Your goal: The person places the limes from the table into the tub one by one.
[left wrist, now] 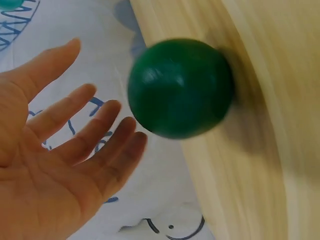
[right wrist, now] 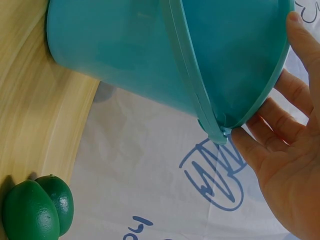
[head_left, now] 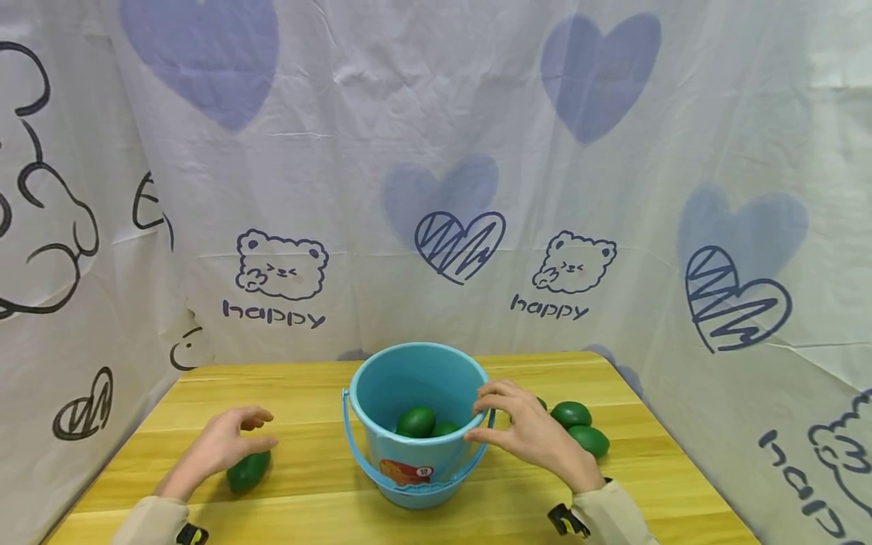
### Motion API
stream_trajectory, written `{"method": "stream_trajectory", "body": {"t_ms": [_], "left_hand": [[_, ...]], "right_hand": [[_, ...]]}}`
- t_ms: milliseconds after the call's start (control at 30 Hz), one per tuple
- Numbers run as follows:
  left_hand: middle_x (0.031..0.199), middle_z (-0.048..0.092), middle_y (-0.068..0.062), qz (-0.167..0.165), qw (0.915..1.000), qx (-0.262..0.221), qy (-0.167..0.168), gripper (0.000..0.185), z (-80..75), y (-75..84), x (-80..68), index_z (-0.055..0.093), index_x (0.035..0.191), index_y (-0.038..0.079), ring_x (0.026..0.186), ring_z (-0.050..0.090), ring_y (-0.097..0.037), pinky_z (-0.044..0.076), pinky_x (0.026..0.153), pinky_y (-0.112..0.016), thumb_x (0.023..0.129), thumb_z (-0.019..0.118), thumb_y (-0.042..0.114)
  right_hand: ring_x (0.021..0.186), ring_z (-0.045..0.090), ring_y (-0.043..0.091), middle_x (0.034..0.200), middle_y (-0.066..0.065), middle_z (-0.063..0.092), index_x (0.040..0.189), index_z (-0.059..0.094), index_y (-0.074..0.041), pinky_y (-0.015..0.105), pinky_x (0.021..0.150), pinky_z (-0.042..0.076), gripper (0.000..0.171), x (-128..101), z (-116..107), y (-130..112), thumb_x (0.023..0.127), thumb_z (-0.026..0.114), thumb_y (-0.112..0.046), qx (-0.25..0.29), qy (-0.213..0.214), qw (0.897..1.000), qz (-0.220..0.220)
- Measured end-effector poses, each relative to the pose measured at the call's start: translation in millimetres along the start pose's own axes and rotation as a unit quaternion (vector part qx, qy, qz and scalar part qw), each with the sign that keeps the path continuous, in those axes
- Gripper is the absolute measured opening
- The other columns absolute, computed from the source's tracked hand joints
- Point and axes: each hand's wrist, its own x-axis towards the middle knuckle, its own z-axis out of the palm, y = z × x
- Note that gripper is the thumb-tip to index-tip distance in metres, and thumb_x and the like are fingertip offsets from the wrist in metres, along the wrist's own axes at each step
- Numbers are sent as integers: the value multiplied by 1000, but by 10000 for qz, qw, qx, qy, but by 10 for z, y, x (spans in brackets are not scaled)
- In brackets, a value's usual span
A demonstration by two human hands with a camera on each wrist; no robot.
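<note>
Head looks down; wrists close on bucket (head_left: 415, 393).

Count, head view:

Bucket (head_left: 417, 424), blue plastic: 1.

Green limes: 6 visible in total.
- 2 inside the bucket (head_left: 416, 421), (head_left: 444, 428).
- 1 on the table by the left hand (head_left: 248, 470).
- 3 on the table right of the bucket (head_left: 571, 414), (head_left: 590, 440), the third (head_left: 541, 403) mostly hidden behind the right hand.

Hands: 2.

Wooden table (head_left: 320, 484): 1.

Staged recording booth: printed sheets (head_left: 436, 151) enclose table (head_left: 306, 499)
</note>
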Motion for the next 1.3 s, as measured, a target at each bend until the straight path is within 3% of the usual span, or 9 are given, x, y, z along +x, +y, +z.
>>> {"method": "stream_trajectory", "body": {"t_ms": [200,467,667,867,1133,1300], "left_hand": [[121,62,-28,-331,9978,-11,-573,57,-12,-127,10,63,121,0,112,57,-46,51,88,-57,81,80,37],[124,56,-31,-642,9898,-292,-1238,65,-40,-171,4,55,130,-4,110,56,-44,54,82,-50,81,81,29],[119,58,-27,-702,9882,-464,-1280,71,18,-188,-22,51,132,-7,99,60,-31,55,76,-42,76,84,21],[115,60,-20,-789,9875,-429,-1297,71,62,-204,-15,50,132,-6,94,59,-26,54,74,-40,76,84,18],[105,60,-15,-803,9886,-358,-1223,63,94,-188,-21,50,123,-3,85,57,-23,52,70,-37,75,85,18],[102,60,-14,-766,9902,-311,-1122,64,122,-180,-23,50,121,-2,83,57,-23,52,68,-37,73,86,18]], "right_hand": [[104,55,9,111,-11,60,97,71,-23,38,90,54,35,0,-1,3,82,71,-54,-15,-8,10000,-42],[105,56,10,113,-7,61,97,70,-23,38,90,55,34,19,-6,2,82,71,-53,-22,12,10000,-68],[105,56,10,114,-7,61,96,69,-26,39,91,55,31,19,-1,5,81,72,-53,-7,13,10000,-47],[104,56,9,114,-4,62,97,68,-29,38,90,55,29,8,7,19,82,70,-54,13,0,10000,-47],[104,56,8,112,-13,59,96,68,-28,37,91,55,29,9,8,15,82,72,-53,0,11,10000,-36],[105,56,9,113,-7,61,96,69,-26,39,91,55,30,4,14,7,82,72,-53,54,7,10000,1]]}}
